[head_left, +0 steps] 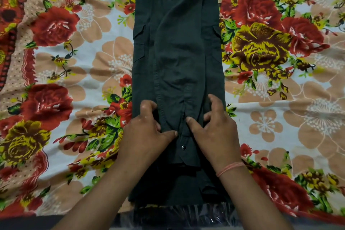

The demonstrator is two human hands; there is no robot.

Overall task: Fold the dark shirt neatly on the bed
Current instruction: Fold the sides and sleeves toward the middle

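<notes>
Floral bedsheet (78,73) lies bare at 9 and 3 o'clock; only the dark shirt (177,52) fills the middle strip.

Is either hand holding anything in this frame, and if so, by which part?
Both the left hand and right hand pinch the dark shirt near its lower end, on either side of the folded-in cuff.

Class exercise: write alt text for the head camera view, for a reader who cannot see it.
Two bare hands, left hand and right hand, press on a dark shirt folded into a long narrow strip on a floral bedsheet. A thread bracelet circles the right wrist.
</notes>
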